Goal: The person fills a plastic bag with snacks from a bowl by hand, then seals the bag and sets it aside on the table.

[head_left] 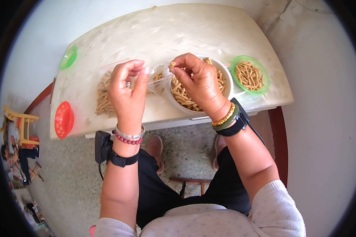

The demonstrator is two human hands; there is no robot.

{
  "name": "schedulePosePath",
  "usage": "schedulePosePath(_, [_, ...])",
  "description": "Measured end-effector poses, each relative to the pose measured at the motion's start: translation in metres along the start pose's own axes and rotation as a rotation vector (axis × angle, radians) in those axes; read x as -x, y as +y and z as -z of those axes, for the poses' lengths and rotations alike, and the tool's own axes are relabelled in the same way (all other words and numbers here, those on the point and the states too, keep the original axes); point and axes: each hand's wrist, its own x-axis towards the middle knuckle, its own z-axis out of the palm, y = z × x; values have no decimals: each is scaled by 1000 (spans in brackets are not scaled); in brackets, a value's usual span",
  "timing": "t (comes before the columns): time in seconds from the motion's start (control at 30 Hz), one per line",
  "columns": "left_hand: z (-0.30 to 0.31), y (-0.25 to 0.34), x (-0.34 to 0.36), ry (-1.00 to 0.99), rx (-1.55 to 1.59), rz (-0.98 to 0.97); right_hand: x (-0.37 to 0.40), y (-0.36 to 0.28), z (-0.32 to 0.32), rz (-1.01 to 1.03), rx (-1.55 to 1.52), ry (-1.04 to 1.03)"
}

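My right hand [199, 81] is over a white bowl [230, 76] filled with tan stick-shaped snacks [181, 94]. Its thumb and index finger pinch a short snack piece [172, 65]. To the left, my left hand [126, 91] is raised above a clear plastic bag [103, 98] of similar sticks. The left thumb and index finger are apart, with nothing visible between them. Between the hands lies more clear plastic [157, 81] with some sticks under or in it; its shape is partly hidden. Right of the bowl sits a green basket [267, 81] of sticks.
On the left of the pale table [178, 27] are a red basket [64, 120] and a green one [69, 57]. A wall [324, 98] rises at the right. Below the table are my feet and a wooden stool [190, 181]. A wooden chair [25, 122] stands far left.
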Motion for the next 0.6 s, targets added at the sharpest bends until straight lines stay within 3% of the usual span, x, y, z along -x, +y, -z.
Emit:
schedulePosePath(0.13, [-7, -18, -10, -119, -190, -119, -5, -2, -13, 27, 140, -6])
schedulePosePath(0.23, [-8, -26, -11, -224, -250, 3, -7, -1, -19, 28, 214, -24])
schedulePosePath(0.27, [-9, -28, -12, -222, -250, 6, -8, -1, -20, 24, 261, -43])
schedulePosePath(0.33, [-12, -30, -14, -167, -116, 191, -9, 3, -24, 28, 304, -63])
schedulePosePath(0.6, [-13, -36, -21, -4, -51, 194, -13, 3, -19, 65, 191, -48])
